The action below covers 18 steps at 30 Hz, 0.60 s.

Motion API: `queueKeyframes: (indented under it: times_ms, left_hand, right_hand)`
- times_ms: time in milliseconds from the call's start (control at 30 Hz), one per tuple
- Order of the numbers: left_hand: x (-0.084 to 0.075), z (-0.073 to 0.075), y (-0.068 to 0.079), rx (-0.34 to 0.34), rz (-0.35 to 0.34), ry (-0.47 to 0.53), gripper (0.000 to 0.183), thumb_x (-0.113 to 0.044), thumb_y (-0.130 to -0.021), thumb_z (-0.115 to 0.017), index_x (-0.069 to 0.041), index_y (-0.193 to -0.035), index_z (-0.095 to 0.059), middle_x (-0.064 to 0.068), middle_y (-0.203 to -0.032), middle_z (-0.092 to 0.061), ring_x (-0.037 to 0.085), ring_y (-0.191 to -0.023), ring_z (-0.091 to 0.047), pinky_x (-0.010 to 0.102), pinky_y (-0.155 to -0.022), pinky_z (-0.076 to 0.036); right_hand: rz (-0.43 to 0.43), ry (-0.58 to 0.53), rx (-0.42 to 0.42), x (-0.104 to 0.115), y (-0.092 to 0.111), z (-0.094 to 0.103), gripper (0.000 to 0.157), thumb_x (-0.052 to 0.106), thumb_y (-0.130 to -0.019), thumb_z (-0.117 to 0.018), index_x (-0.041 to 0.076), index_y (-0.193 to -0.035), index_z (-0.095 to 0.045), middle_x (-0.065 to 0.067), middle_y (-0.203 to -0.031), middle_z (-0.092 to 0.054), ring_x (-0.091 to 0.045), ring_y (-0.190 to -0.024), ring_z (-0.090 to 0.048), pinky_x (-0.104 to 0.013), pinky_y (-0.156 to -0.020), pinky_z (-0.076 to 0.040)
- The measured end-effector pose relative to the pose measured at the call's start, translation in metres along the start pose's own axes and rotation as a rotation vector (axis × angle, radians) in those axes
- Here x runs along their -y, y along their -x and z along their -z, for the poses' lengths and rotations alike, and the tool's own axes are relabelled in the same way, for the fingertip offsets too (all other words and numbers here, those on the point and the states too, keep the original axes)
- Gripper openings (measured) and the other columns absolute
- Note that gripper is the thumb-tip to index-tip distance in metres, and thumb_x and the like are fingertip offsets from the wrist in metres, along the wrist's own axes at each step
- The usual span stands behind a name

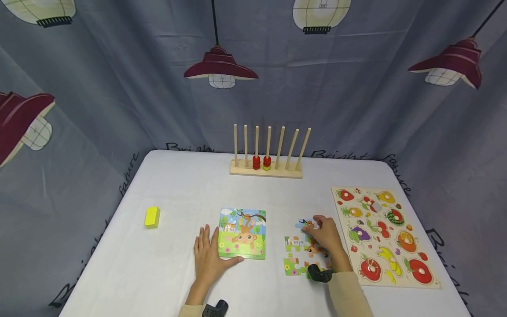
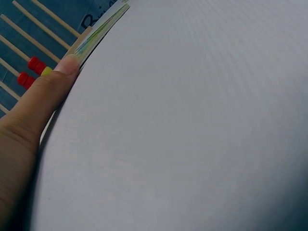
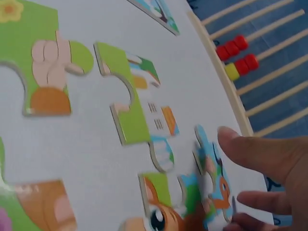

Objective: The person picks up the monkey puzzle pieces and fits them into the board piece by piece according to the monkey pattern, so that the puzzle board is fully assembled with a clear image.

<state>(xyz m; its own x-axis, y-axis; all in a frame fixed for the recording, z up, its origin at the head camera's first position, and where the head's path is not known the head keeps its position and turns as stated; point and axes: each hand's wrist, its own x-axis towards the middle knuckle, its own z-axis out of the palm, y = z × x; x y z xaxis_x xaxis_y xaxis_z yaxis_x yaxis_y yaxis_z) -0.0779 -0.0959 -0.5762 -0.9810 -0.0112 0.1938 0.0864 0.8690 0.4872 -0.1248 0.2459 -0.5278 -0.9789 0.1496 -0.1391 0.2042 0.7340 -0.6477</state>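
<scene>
My left hand [image 1: 207, 259] lies at the left side of a square monkey picture puzzle board [image 1: 247, 250], fingers straight along its left edge and thumb by its lower edge. In the left wrist view the thumb [image 2: 45, 91] touches the board's rim. My right hand [image 1: 329, 237] hovers at a blue jigsaw piece [image 1: 305, 223] with part of the monkey on it. Thumb and fingers are spread apart around that piece in the right wrist view. Several other jigsaw pieces [image 3: 137, 115] lie loose on the table, some hidden under the right hand and wrist.
A wooden peg rack [image 1: 265, 173] with red and yellow beads stands at the back. A fruit peg puzzle board [image 1: 386, 237] lies close to the right of the right arm. A yellow block [image 1: 152, 217] sits at the left on the white table [image 1: 182, 185].
</scene>
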Motion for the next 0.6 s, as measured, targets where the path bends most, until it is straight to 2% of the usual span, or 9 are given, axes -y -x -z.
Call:
queueKeyframes:
  times_ms: [133,233,433,600]
  left_hand:
    - [0.0,0.0,0.0,-0.004,0.0,-0.004,0.121,-0.08,-0.047,-0.063,-0.006,-0.139,-0.035,0.023,-0.148,-0.019,0.037,-0.139,-0.01,0.05,-0.112,-0.007]
    - [0.0,0.0,0.001,-0.012,-0.003,-0.004,0.121,-0.08,-0.047,-0.063,-0.006,-0.138,-0.035,0.024,-0.148,-0.02,0.037,-0.139,-0.011,0.051,-0.112,-0.007]
    - [0.0,0.0,0.001,-0.006,-0.002,-0.005,0.121,-0.08,-0.046,-0.063,-0.006,-0.138,-0.035,0.023,-0.148,-0.019,0.037,-0.139,-0.01,0.05,-0.112,-0.008]
    - [-0.001,0.001,0.0,-0.008,-0.004,0.001,0.121,-0.079,-0.047,-0.064,-0.006,-0.138,-0.035,0.023,-0.148,-0.019,0.037,-0.139,-0.01,0.05,-0.112,-0.007]
  right_hand:
    - [-0.096,0.086,-0.01,0.01,0.001,-0.007,0.069,0.041,-0.076,-0.069,-0.001,-0.126,-0.046,-0.026,-0.112,-0.042,-0.034,-0.089,-0.048,-0.04,-0.064,-0.045]
    - [-0.139,0.136,-0.026,0.016,0.002,-0.012,0.068,0.04,-0.075,-0.07,0.0,-0.125,-0.045,-0.03,-0.119,-0.039,-0.043,-0.098,-0.048,-0.048,-0.064,-0.046]
    - [-0.184,0.159,-0.066,0.024,0.003,-0.016,0.064,0.033,-0.073,-0.072,-0.003,-0.12,-0.049,-0.033,-0.115,-0.043,-0.044,-0.1,-0.049,-0.046,-0.062,-0.048]
    - [-0.188,0.107,-0.073,0.022,0.002,-0.016,0.064,0.033,-0.072,-0.074,-0.006,-0.117,-0.05,-0.031,-0.113,-0.043,-0.04,-0.097,-0.049,-0.045,-0.067,-0.048]
